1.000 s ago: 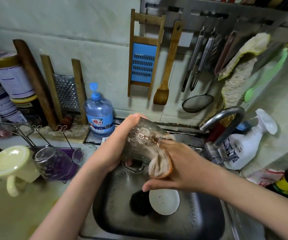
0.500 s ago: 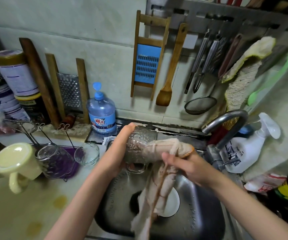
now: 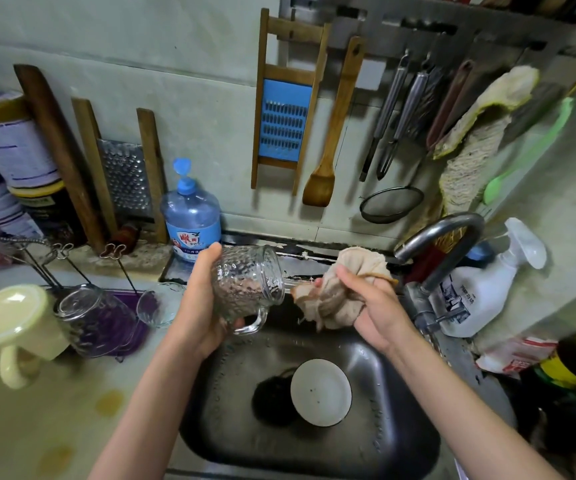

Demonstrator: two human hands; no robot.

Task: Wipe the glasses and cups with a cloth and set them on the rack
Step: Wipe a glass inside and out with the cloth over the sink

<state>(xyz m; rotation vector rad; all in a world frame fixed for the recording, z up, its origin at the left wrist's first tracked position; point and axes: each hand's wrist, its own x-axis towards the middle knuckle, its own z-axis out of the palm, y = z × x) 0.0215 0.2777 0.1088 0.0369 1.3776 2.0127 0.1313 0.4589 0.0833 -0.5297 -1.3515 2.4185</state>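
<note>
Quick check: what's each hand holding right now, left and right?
Left hand: closed around the glass mug.
Right hand: closed on the bunched cloth.

left grip (image 3: 199, 308), right grip (image 3: 380, 311): both curled

Clear dimpled glass mug (image 3: 248, 289), glossy; crumpled beige cloth (image 3: 342, 296), matt; stainless steel sink (image 3: 401, 427), wet sheen; wooden spatula (image 3: 331, 133) upper centre.

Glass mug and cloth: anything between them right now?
Nothing. In the head view a narrow bare gap separates the mouth of the glass mug from the cloth bunched in the right hand, above the sink.
</note>
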